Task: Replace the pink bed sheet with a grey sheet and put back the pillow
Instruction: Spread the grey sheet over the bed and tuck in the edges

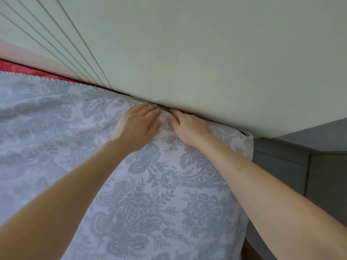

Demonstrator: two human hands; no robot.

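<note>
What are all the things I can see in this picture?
grey sheet: one, pale grey with darker flowers, spread over the bed.
red-pink fabric: one strip, far left, between sheet and wall.
wall: one, off-white, behind the bed, grooved at left.
cabinet: one, dark grey, right of the bed.
left hand: one, pressing the sheet at the wall edge.
right hand: one, beside it, pressing the sheet toward the gap.

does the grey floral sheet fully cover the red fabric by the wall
No, red fabric shows at left beyond the grey floral sheet.
</note>
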